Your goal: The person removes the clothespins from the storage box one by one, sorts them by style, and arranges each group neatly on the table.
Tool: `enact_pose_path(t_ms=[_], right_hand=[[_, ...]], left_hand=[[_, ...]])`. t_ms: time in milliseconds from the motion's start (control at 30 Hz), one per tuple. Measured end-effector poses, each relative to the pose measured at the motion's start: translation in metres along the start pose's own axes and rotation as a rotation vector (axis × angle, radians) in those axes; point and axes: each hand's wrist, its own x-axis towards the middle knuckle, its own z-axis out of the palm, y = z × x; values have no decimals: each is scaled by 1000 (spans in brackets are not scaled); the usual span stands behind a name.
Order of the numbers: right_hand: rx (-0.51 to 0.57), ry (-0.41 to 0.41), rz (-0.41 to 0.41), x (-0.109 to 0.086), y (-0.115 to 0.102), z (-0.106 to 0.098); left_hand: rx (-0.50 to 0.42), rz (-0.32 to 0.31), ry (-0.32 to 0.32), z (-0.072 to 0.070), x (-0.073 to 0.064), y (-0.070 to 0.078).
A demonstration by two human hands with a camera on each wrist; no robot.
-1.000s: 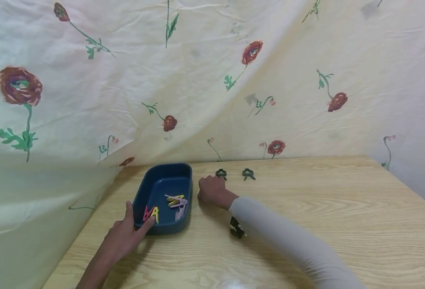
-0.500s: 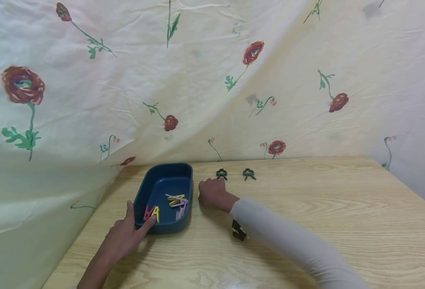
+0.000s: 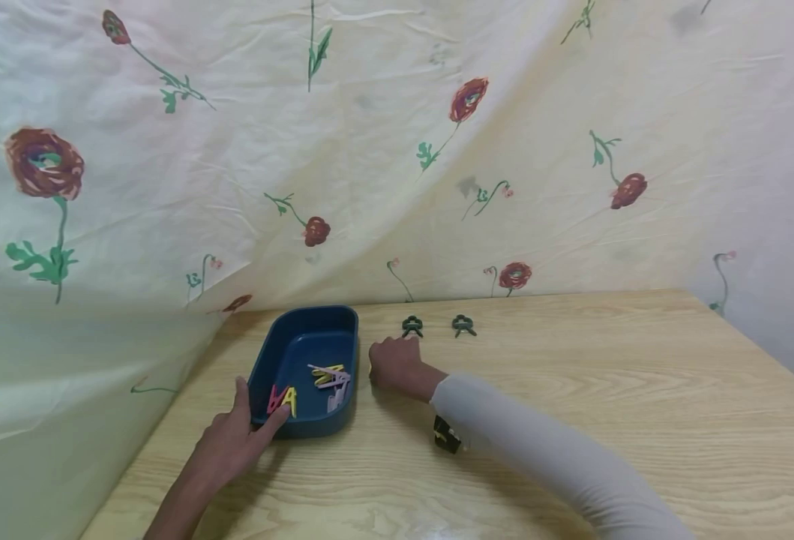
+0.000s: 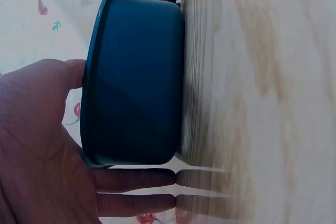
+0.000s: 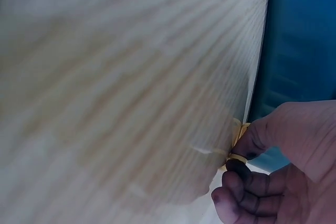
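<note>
My left hand [image 3: 224, 442] holds the near left corner of a dark blue tray [image 3: 356, 330]. Its thumb lies over the rim, while two straight fingers [image 4: 136, 179] reach down past the outer wall to the table. Inside the tray lie a red clothespin [image 3: 276, 399], yellow clothespins [image 3: 291, 401] and pale purple clothespins [image 3: 332, 381]. Just right of the tray, low over the table, my right hand [image 3: 397, 364] pinches a yellow clothespin [image 5: 239, 157] between thumb and index finger. In the head view the hand hides most of that clothespin.
Two dark green spring clamps, a left clamp [image 3: 412, 325] and a right clamp [image 3: 464, 325], sit at the back of the wooden table [image 3: 606, 375]. A floral cloth [image 3: 383, 150] hangs behind. Under the right sleeve shows a small black object [image 3: 447, 434].
The right hand has shifted slightly toward the near side, showing more of the left green clamp. The left hand and the tray keep their places.
</note>
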Motion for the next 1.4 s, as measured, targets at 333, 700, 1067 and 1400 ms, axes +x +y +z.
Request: enact_pose_path(t_ms=[333, 700, 1067, 1400], right_hand=[[36, -1, 2, -4, 0, -2], [29, -1, 5, -3, 1, -2], [98, 4, 24, -3, 5, -3], [180, 24, 22, 2, 15, -7]], left_hand=[[-1, 5, 5, 0, -2, 0], [5, -6, -10, -1, 1, 1], [7, -23, -14, 0, 2, 0], [1, -27, -18, 1, 3, 2]])
